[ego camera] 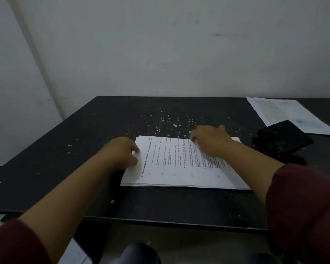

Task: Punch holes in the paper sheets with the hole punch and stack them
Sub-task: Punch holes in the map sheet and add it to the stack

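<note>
A stack of white printed sheets (171, 168) lies in the middle of the black table (65, 159), its text running sideways. My left hand (120, 153) pinches the stack's left edge between thumb and fingers. My right hand (211, 140) rests palm down on the far right part of the stack, fingers curled over its far edge. A black hole punch (282, 141) sits on the table just right of the stack, untouched. A second group of white sheets (288, 115) lies at the far right corner.
The table's top is scratched and dotted with small white paper bits (168, 122) beyond the stack. A pale wall (160, 44) rises right behind the table. A dark rounded object (139, 254) shows below the near edge.
</note>
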